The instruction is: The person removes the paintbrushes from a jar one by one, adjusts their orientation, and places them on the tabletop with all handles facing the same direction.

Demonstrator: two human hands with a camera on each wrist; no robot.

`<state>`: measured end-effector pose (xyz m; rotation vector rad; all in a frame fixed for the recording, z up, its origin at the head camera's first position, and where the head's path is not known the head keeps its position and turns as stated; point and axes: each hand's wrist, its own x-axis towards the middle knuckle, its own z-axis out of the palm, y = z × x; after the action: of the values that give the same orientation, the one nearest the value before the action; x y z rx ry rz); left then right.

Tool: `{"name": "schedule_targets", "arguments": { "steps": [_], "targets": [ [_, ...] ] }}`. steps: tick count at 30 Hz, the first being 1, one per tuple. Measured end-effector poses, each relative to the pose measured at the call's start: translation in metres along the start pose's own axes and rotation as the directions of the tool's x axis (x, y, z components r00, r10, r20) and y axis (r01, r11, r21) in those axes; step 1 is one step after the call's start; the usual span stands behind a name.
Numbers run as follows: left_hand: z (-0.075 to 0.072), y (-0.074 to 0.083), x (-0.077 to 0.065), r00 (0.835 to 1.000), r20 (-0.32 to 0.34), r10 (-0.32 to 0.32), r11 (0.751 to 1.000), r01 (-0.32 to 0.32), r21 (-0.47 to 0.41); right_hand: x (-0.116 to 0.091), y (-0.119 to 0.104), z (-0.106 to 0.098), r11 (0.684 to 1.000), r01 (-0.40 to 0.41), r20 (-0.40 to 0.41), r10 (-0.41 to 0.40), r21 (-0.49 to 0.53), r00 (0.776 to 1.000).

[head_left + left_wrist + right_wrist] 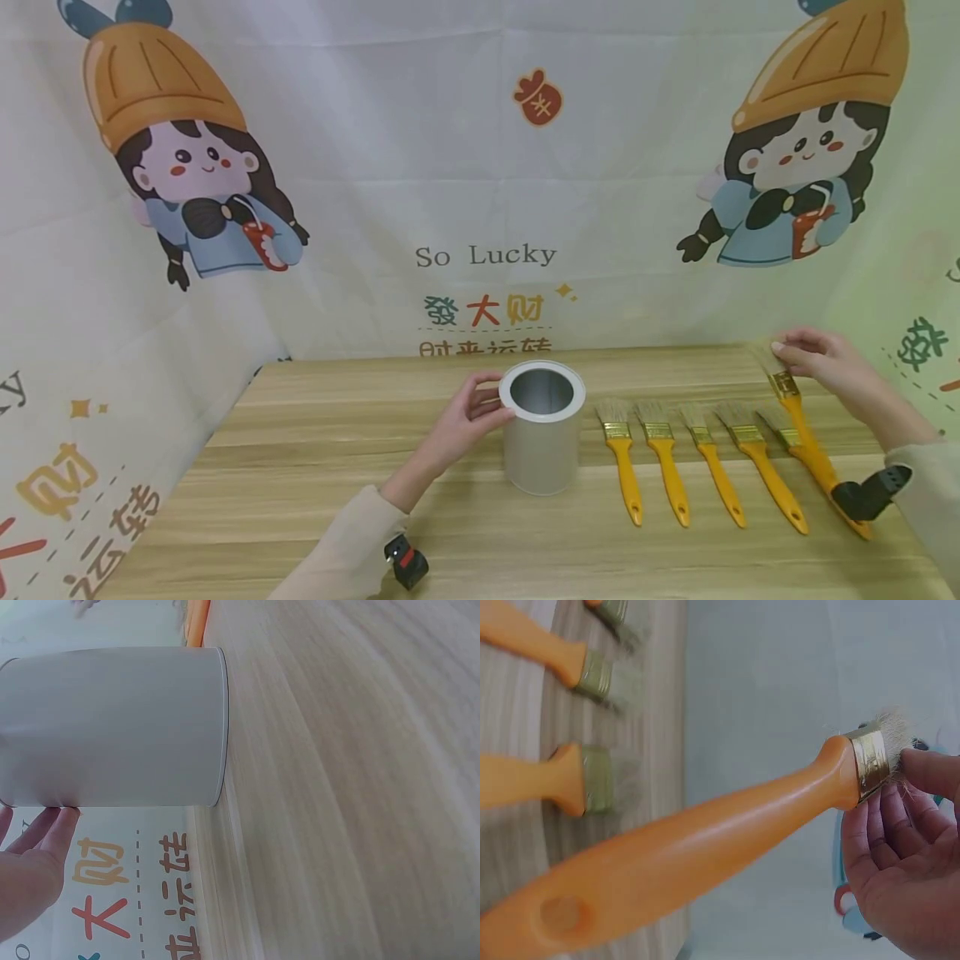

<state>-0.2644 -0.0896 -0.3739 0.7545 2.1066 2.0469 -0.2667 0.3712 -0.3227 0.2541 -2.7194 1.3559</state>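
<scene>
My left hand [459, 423] holds a light grey can [542, 454] at its left side near the rim, fingers and thumb touching it. The can stands upright on the table with its open top showing a bare metal inside. In the left wrist view its smooth wall [112, 727] fills the upper left. My right hand [832, 358] pinches the bristles of a yellow-handled paintbrush [804, 429], whose handle slants down toward me, raised off the table in the right wrist view. Partly behind that handle lies another paintbrush [786, 433].
Several similar paintbrushes [663, 458] lie in a row right of the can, bristles away from me. The wood-grain table [315, 467] ends at a printed cloth backdrop [375, 167]. A black wrist camera [873, 493] hangs over the rightmost handles.
</scene>
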Motion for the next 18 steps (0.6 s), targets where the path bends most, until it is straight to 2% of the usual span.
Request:
{"name": "schedule_targets", "arguments": {
  "steps": [5,7,8,11,18],
  "targets": [
    [0.000,0.000,0.000,1.000,-0.003,0.000,1.000,0.000,0.002,0.031,0.110,-0.019,1.000,-0.021,-0.030,0.021,-0.007,0.999],
    [0.000,0.000,0.000,1.000,0.001,0.006,1.000,-0.006,0.005,0.041,0.147,-0.023,0.997,-0.041,-0.068,0.037,-0.058,0.997],
    [0.000,-0.001,0.000,1.000,0.001,0.008,1.000,-0.008,0.005,0.044,0.158,-0.025,0.994,-0.056,-0.081,0.049,-0.089,0.996],
    [0.000,-0.001,0.000,1.000,0.004,0.011,1.000,-0.011,0.008,0.044,0.175,-0.027,0.988,-0.057,-0.100,0.042,-0.145,0.994],
    [0.000,0.001,0.000,1.000,0.005,0.009,1.000,-0.009,0.001,0.029,0.170,-0.028,0.973,-0.078,-0.114,0.054,-0.219,0.992]
  ]
}}
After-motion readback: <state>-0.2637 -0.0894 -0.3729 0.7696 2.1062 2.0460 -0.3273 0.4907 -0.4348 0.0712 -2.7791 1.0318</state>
